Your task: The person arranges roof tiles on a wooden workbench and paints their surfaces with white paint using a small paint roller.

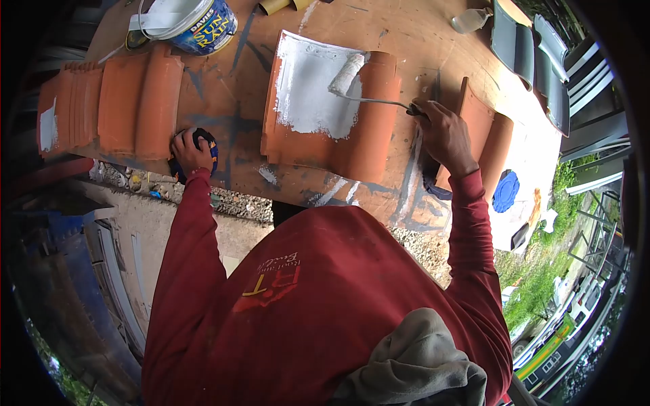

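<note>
My right hand (445, 137) is closed around the dark handle of a small paint roller (347, 74). The roller's white sleeve rests on a curved orange roof tile (379, 125), whose flat part is largely coated in white paint (305, 88). Bare orange shows along the tile's lower edge and its raised right side. At the table's near edge, my left hand (194, 150) is closed on a dark bundled cloth (212, 149) with orange and blue patches. Right beside that hand lies a row of orange roof tiles (139, 101).
A paint bucket (213, 30) stands on the wooden table (233, 122) at the back left. Another orange tile (497, 135) and a blue cloth (506, 191) lie to the right. A clear bottle (470, 21) and dark grey tiles (512, 44) sit at the far right.
</note>
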{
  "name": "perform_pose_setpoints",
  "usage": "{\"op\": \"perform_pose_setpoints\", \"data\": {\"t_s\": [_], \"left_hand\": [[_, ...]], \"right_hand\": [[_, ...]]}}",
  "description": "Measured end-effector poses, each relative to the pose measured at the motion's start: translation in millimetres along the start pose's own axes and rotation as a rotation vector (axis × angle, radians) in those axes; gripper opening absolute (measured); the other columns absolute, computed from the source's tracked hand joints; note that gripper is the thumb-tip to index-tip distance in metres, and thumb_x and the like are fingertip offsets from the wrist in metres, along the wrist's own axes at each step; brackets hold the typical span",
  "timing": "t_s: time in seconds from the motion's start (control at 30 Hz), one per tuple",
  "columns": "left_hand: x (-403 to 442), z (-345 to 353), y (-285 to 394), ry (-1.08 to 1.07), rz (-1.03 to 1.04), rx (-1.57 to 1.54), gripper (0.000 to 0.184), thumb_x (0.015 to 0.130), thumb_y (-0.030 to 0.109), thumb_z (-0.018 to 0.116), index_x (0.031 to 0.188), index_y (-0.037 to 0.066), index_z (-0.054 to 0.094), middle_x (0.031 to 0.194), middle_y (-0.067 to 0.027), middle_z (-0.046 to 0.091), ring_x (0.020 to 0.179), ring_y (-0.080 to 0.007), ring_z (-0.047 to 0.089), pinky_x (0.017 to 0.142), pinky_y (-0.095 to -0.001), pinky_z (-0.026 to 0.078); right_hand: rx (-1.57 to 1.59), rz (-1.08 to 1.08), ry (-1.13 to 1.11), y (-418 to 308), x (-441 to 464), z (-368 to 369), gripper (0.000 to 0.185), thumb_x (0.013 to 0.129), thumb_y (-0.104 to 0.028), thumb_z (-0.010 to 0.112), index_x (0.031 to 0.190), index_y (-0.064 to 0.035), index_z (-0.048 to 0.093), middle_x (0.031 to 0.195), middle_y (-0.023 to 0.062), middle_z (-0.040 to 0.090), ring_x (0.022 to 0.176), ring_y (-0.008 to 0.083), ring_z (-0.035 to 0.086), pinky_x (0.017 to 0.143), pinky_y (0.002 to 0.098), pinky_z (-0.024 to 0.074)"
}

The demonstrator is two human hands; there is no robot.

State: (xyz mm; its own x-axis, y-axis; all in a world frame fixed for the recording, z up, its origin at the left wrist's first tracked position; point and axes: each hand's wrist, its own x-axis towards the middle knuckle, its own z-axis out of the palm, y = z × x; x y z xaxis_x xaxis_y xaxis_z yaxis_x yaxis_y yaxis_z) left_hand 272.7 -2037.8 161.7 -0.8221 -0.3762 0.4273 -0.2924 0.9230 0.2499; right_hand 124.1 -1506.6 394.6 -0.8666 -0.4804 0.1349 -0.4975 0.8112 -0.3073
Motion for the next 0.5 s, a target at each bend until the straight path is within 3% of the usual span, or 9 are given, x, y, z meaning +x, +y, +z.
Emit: {"op": "perform_pose_setpoints", "data": {"t_s": [0.07, 0.2, 0.3, 0.4, 0.5], "left_hand": [[0, 3, -3, 0.017, 0.023, -0.008, 0.033, 0.089, 0.021, 0.062, 0.118, 0.006, 0.064, 0.12, -0.019, 0.057, 0.114, -0.0439, 0.053, 0.102, -0.055, 0.043], [-2, 6, -6, 0.02, 0.02, 0.057, 0.033, 0.089, 0.021, 0.062, 0.118, 0.006, 0.064, 0.12, -0.019, 0.057, 0.115, -0.0442, 0.052, 0.102, -0.0555, 0.043], [-1, 0, 0, 0.024, 0.016, 0.023, 0.033, 0.089, 0.021, 0.063, 0.119, 0.006, 0.063, 0.12, -0.0194, 0.056, 0.115, -0.0445, 0.052, 0.102, -0.0556, 0.043], [-2, 5, -8, 0.008, -0.003, -0.026, 0.033, 0.09, 0.022, 0.062, 0.119, 0.006, 0.063, 0.124, -0.0193, 0.056, 0.119, -0.044, 0.051, 0.105, -0.056, 0.04], [-3, 5, -8, 0.048, 0.031, -0.012, 0.035, 0.089, 0.02, 0.064, 0.121, 0.005, 0.062, 0.119, -0.0199, 0.056, 0.114, -0.0448, 0.053, 0.101, -0.0549, 0.044]], "right_hand": [[-0.15, -0.03, -0.112, 8, -9, -13, 0.019, 0.094, -0.015, 0.065, 0.111, -0.0079, 0.07, 0.1, 0.0105, 0.071, 0.084, 0.0369, 0.07, 0.068, 0.0468, 0.0549], [-0.152, 0.0, -0.13, -2, 1, -32, 0.015, 0.094, -0.015, 0.064, 0.103, -0.0067, 0.072, 0.096, 0.0111, 0.071, 0.083, 0.0373, 0.07, 0.069, 0.047, 0.055], [-0.308, -0.076, -0.24, 1, 40, -7, 0.016, 0.093, -0.017, 0.064, 0.098, -0.006, 0.074, 0.095, 0.0126, 0.072, 0.084, 0.0376, 0.07, 0.072, 0.0478, 0.0557], [-0.161, -0.089, -0.267, -4, 75, 23, 0.017, 0.092, -0.017, 0.063, 0.096, -0.006, 0.076, 0.095, 0.015, 0.073, 0.088, 0.0375, 0.071, 0.078, 0.0484, 0.0556], [-0.211, 0.016, -0.414, -15, 79, -16, 0.018, 0.092, -0.017, 0.063, 0.099, -0.0075, 0.077, 0.097, 0.0162, 0.074, 0.092, 0.0379, 0.071, 0.082, 0.0484, 0.055]]}}
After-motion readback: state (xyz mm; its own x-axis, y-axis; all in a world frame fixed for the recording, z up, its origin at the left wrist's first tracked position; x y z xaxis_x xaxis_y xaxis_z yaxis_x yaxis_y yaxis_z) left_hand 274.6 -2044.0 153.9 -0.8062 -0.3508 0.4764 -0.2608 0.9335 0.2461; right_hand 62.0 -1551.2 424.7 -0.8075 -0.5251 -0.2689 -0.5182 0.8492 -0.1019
